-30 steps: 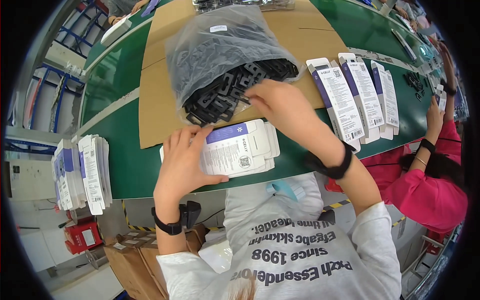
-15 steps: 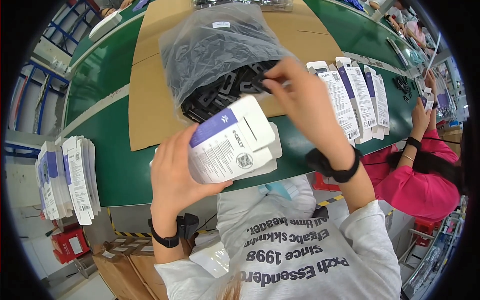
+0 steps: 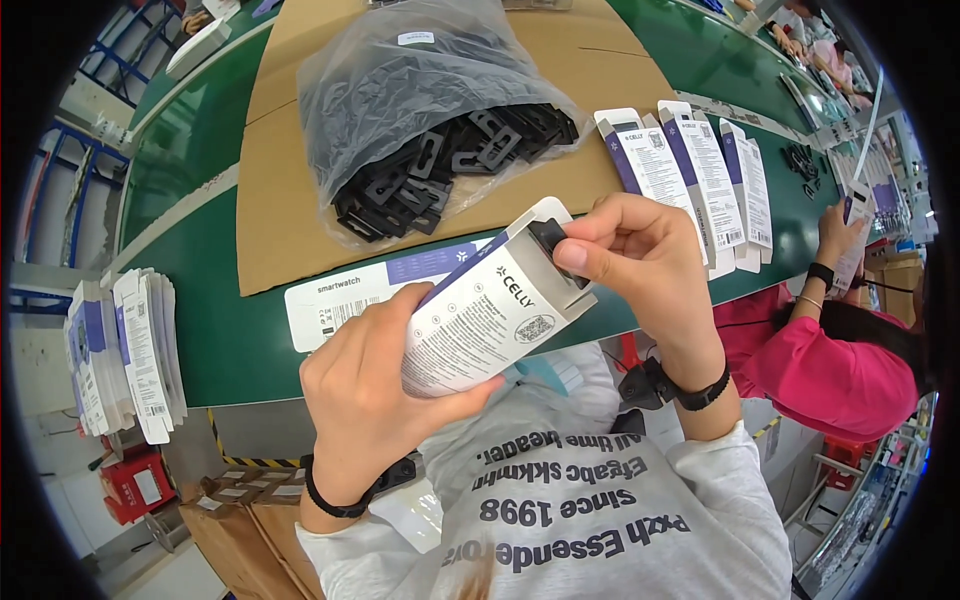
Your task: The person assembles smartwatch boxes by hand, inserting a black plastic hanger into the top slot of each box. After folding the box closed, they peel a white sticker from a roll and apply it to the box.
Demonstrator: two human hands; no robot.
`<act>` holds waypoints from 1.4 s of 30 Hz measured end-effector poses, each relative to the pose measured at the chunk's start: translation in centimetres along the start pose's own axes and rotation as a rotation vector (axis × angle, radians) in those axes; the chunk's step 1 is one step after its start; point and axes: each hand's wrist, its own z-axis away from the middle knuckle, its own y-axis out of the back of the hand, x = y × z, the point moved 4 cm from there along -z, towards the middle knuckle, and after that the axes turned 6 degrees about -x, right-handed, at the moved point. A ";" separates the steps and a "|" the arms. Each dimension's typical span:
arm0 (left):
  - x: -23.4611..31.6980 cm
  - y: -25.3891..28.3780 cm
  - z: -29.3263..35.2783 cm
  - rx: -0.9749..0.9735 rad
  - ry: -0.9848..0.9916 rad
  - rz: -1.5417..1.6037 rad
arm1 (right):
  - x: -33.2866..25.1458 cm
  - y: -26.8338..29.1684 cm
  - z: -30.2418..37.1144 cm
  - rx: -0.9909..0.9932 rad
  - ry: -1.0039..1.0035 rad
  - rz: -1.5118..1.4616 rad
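Note:
My left hand (image 3: 365,390) is wrapped round a white and purple carton (image 3: 475,330), tilted up above the table's near edge. The carton's top end is unfolded. At that opening my right hand (image 3: 645,265) pinches a black plastic hang tab (image 3: 547,236), which sits partly within the carton's mouth; its lower part is hidden. Another white and purple carton (image 3: 350,296) lies flat on the table beneath the held one. Beyond both hands, a translucent grey bag (image 3: 400,90) gapes toward me, full of loose black hang tabs (image 3: 485,140).
The bag rests on a cardboard sheet (image 3: 262,220) over the green table (image 3: 215,350). Several cartons (image 3: 655,170) lean in a row at right, and stacked cartons (image 3: 148,350) stand at far left. A co-worker in a pink sleeve (image 3: 800,365) sits close on the right.
My right hand has come from the bag's mouth to the carton's open end, bringing the hang tab. The carton has tilted and shifted right, uncovering the flat carton beneath it.

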 end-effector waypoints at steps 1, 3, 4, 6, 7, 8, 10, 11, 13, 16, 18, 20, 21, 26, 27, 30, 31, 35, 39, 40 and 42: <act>0.2 0.0 -0.1 -0.005 -0.001 -0.009 | 0.1 0.0 0.2 -0.004 -0.014 -0.002; 0.4 -0.1 -0.1 -0.007 0.009 -0.015 | 0.3 0.3 0.6 0.005 -0.030 0.013; 0.5 -0.1 -0.2 -0.008 0.018 -0.021 | 0.5 0.5 0.8 0.015 -0.047 0.028; 0.7 -0.1 -0.2 -0.008 0.007 -0.029 | 0.7 0.7 1.0 0.018 -0.046 0.029; 0.8 -0.2 -0.2 -0.008 -0.006 -0.034 | 0.8 0.9 1.2 0.024 -0.045 0.032; 0.9 -0.3 -0.2 -0.011 -0.008 -0.032 | 1.0 0.8 1.4 0.028 -0.046 0.031; 1.3 -0.4 -0.3 0.013 -0.026 -0.111 | 1.2 0.4 1.6 0.068 0.044 0.139; 1.4 -0.5 -0.3 0.010 -0.029 -0.111 | 1.6 0.4 1.5 0.072 0.044 0.137; 1.6 -0.7 -0.4 0.014 -0.019 -0.136 | 1.9 0.4 1.4 0.092 0.168 0.187; 1.7 -1.0 -0.3 -0.002 -0.032 -0.141 | 1.3 0.4 1.2 0.145 0.114 0.007; 1.9 -1.1 -0.2 0.002 -0.042 -0.137 | 0.9 1.0 0.6 -0.038 -0.044 -0.008; 2.0 -1.2 -0.2 0.006 -0.060 -0.134 | 1.2 1.2 0.6 -0.215 -0.196 -0.023; 1.9 -1.3 -0.1 0.002 -0.063 -0.137 | 1.3 1.4 0.6 -0.233 -0.205 0.014; 1.8 -1.9 -0.3 -0.047 -0.024 -0.173 | 2.5 0.8 1.2 -0.166 -0.110 0.103; 1.8 -2.1 -0.3 -0.030 -0.056 -0.183 | 2.7 0.8 1.2 -0.141 -0.072 0.123; 1.9 -2.2 -0.2 -0.005 -0.094 -0.182 | 2.0 0.5 1.8 -0.119 -0.043 0.091; 2.1 -2.1 -0.1 0.002 -0.099 -0.173 | 1.8 0.4 2.0 -0.122 -0.052 0.038; 2.8 -1.9 -0.2 0.003 -0.101 -0.174 | 1.6 0.9 2.7 -0.123 -0.060 0.121; 3.0 -2.3 -0.5 0.014 -0.126 -0.171 | 2.2 1.0 2.3 -0.063 -0.048 0.154; 3.0 -2.4 -0.6 0.014 -0.137 -0.175 | 2.4 1.1 2.3 -0.047 -0.068 0.212; 3.1 -2.6 -0.7 0.006 -0.141 -0.179 | 2.6 1.3 2.2 -0.049 -0.043 0.225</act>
